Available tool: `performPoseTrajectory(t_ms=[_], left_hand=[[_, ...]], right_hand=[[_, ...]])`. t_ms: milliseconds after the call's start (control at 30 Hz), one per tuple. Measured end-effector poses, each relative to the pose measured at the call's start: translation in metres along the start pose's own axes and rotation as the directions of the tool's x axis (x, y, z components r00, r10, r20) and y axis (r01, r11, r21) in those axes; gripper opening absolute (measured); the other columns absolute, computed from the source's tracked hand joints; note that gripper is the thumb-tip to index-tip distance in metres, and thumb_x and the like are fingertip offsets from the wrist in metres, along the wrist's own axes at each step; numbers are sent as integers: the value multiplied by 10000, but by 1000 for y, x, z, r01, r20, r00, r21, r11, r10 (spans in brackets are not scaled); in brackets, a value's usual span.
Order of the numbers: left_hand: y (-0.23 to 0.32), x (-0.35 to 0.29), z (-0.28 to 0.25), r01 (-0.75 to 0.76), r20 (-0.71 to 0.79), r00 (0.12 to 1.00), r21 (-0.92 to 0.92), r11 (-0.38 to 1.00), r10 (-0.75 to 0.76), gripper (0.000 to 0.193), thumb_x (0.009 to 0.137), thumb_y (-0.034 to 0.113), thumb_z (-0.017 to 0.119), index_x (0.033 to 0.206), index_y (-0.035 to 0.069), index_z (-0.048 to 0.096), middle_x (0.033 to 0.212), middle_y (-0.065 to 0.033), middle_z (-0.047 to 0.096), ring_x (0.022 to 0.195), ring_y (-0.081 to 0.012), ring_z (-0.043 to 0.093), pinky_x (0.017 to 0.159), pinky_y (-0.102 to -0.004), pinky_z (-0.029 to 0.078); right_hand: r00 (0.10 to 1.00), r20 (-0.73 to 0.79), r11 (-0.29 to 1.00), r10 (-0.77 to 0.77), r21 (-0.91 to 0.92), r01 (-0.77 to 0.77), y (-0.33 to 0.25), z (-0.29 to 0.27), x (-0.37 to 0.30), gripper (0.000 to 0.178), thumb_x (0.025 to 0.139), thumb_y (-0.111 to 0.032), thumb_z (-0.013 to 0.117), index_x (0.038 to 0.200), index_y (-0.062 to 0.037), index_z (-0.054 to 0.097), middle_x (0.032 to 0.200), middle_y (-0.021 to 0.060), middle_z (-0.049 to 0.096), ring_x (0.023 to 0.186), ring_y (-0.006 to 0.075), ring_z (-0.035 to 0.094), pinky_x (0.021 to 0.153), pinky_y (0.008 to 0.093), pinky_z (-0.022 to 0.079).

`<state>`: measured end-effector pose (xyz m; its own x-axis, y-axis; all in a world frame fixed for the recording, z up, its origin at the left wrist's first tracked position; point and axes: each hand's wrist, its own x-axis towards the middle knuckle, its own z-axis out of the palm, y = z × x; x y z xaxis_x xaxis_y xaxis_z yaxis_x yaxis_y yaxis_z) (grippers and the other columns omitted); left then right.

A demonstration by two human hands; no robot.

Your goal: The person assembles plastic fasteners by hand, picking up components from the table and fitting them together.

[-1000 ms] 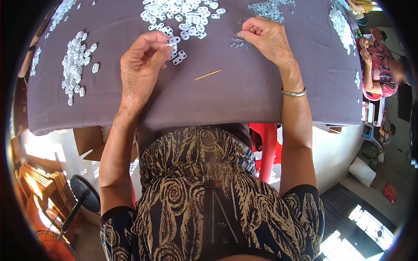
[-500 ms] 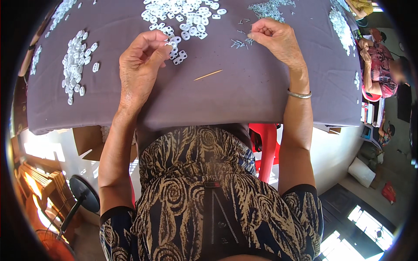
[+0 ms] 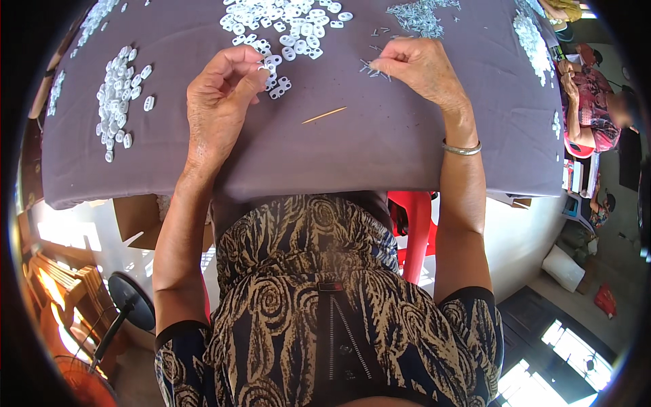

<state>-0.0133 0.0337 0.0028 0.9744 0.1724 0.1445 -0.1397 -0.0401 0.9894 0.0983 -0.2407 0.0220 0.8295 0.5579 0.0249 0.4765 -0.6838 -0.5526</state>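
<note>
My left hand (image 3: 227, 85) is closed in a pinch on a small white plastic piece (image 3: 263, 66), mostly hidden by thumb and forefinger. Beside its fingertips lie several loose white plastic pieces (image 3: 279, 88) with two holes each, the near end of a larger heap (image 3: 285, 24). My right hand (image 3: 419, 71) is pinched shut, its fingertips down among a few scattered thin metal pins (image 3: 375, 71). Whatever sits between those fingertips is too small to make out. Beyond that hand is a pile of the same pins (image 3: 424, 17). A wooden toothpick (image 3: 324, 115) rests between my hands.
A second group of white pieces (image 3: 116, 98) lies on the left of the cloth-covered table (image 3: 352, 159). More white pieces (image 3: 532, 47) are along the right edge. Past that edge another person (image 3: 593, 102) sits. A cardboard box (image 3: 139, 220) stands below the table's left side.
My right hand has shifted a little left and nearer, its fingertips moving across the scattered pins. My left hand keeps its place with the white piece.
</note>
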Motion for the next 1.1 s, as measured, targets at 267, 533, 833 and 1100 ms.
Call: performPoseTrajectory(t_ms=[267, 533, 833, 1100], left_hand=[[0, 2, 0, -4, -16, 1000, -1, 1000, 4, 156, 847, 20, 639, 998, 61, 630, 797, 33, 625, 703, -37, 557, 590, -196, 449], [-1, 1, 0, 12, -6, 1000, 9, 1000, -12, 148, 852, 36, 644, 998, 59, 630, 788, 33, 621, 702, -38, 554, 594, -197, 451], [1, 1, 0, 0, -11, 1000, 16, 1000, 0, 146, 852, 34, 644, 995, 52, 628, 825, 22, 623, 708, -43, 561, 593, -200, 452], [1, 0, 0, 2, -3, 1000, 7, 1000, -2, 146, 852, 31, 644, 996, 49, 628, 818, 22, 621, 707, -43, 557, 598, -198, 449]], right_hand=[[985, -170, 974, -33, 216, 70, -1, 5, -1, 61, 812, -70, 680, 808, -22, 642, 629, -39, 547, 585, 20, 455, 514, 211, 394], [981, -131, 990, -142, -33, 139, -8, 11, 2, 33, 746, -27, 629, 740, -16, 599, 607, 10, 533, 550, 79, 489, 517, 249, 417], [982, -179, 987, -61, 132, 86, -2, 14, 3, 35, 706, -55, 611, 693, -30, 591, 559, 39, 533, 489, 154, 474, 520, 276, 421], [947, -235, 961, -219, -219, 168, 3, 13, 6, 64, 801, -57, 654, 807, -8, 613, 618, -36, 536, 578, 30, 466, 529, 209, 417]])
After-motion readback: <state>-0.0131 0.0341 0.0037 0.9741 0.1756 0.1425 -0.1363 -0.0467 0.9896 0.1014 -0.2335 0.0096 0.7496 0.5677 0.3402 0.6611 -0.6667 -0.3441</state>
